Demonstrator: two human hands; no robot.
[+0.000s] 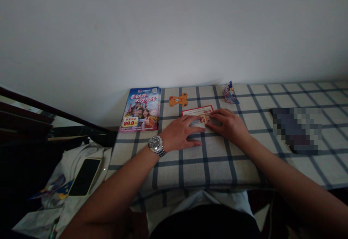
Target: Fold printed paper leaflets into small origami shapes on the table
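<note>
A leaflet (196, 111) with a red border and a white printed side lies on the checked cloth in front of me, partly hidden by both hands. My left hand (181, 132), with a metal watch at the wrist, rests flat across its left and lower part, fingers spread. At the leaflet's right end, my right hand (228, 125) has its thumb and fingers drawn together on the edge. To the left sits a neat stack of colorful flyers (143, 108) with a castle picture. Beyond my right hand stands a small folded paper piece (230, 93).
A checked tablecloth (168, 166) covers the table, which meets a pale wall (174, 32). An orange bear figure (178, 100) lies behind the leaflet. A blurred dark object (296, 132) is at the right. Left of the table, a phone (85, 176) lies on white bags.
</note>
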